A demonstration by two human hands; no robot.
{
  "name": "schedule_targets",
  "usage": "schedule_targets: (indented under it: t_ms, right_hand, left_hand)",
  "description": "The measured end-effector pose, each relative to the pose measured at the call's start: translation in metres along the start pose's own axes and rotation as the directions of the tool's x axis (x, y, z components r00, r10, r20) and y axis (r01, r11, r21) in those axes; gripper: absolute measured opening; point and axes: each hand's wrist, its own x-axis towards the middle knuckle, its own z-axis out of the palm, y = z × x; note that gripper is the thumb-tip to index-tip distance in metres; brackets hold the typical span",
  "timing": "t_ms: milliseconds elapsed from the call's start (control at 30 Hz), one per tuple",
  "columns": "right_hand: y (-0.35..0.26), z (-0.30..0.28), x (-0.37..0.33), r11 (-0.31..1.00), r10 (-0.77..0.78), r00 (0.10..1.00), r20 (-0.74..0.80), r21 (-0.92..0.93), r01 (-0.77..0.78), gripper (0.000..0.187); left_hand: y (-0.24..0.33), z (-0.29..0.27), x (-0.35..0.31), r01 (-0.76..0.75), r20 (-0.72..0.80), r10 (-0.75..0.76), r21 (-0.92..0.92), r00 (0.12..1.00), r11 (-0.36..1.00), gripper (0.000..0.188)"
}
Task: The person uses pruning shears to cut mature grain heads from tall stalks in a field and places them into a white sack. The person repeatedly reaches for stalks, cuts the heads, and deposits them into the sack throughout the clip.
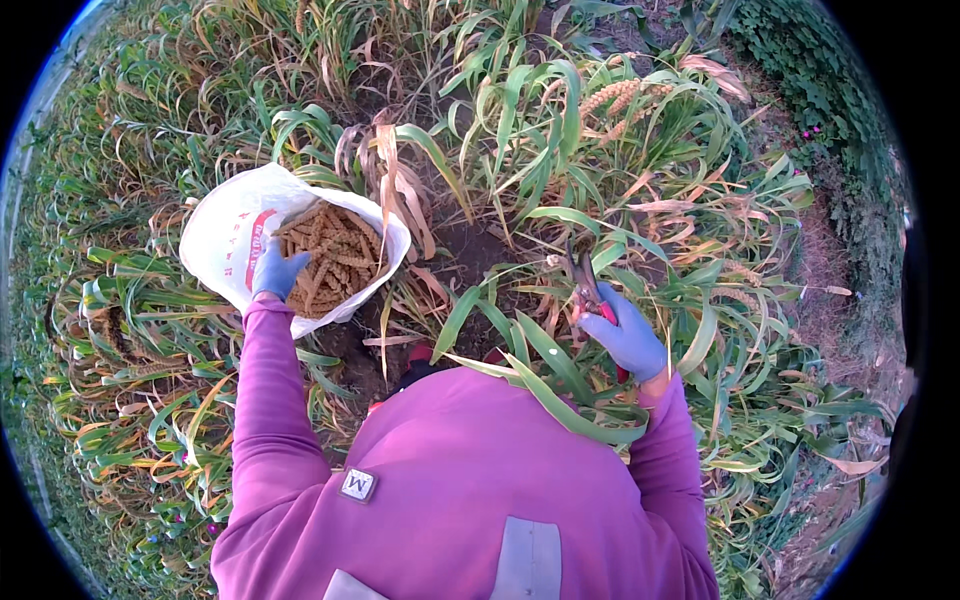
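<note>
My left hand, in a blue glove, grips the near left rim of a white woven sack. Its thumb reaches over the mouth, and the other fingers are partly hidden. Inside the sack lies a heap of tan millet heads. On the right, my right hand, also gloved in blue, is wrapped round red-handled pruning shears. Their dark blades point away from me among green leaves, and they look parted. Close to the blades, a small pale stalk end shows; I cannot tell whether they touch it.
Millet plants with green and drying leaves crowd all sides. Ripe heads droop at the far right. Bare soil shows between sack and shears. Long leaves cross before my right forearm. Darker leafy growth borders a dry strip farther right.
</note>
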Motion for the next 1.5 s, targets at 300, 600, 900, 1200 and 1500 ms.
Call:
schedule_targets:
  t_ms: [300, 600, 900, 1200, 1500]
  right_hand:
    - [0.019, -0.019, -0.033, 0.994, 0.069, 0.99, -0.127, 0.097, -0.057, 0.042]
    - [0.013, -0.011, -0.031, 0.99, 0.098, 0.987, -0.127, 0.11, -0.085, 0.043]
    - [0.006, -0.003, -0.001, 0.997, 0.052, 0.993, -0.109, -0.045, -0.057, 0.044]
    - [0.011, 0.016, 0.011, 0.872, 0.239, 0.971, -0.021, -0.435, -0.224, 0.051]
    - [0.02, 0.052, 0.029, 0.702, 0.118, 0.993, -0.015, -0.706, -0.094, 0.045]
  left_hand:
    - [0.048, 0.01, 0.018, -0.205, -0.163, 0.227, 0.14, 0.96, 0.969, 0.036]
    - [0.001, -0.008, 0.027, 0.231, 0.235, -0.082, -0.725, 0.969, 0.649, 0.046]
    - [0.183, 0.018, -0.037, -0.081, 0.188, 0.525, -0.89, 0.83, 0.449, 0.045]
    - [0.252, 0.148, -0.061, 0.143, 0.744, 0.581, -0.648, 0.331, 0.748, 0.058]
    - [0.276, 0.067, -0.044, -0.188, 0.576, 0.733, -0.725, 0.362, 0.662, 0.03]
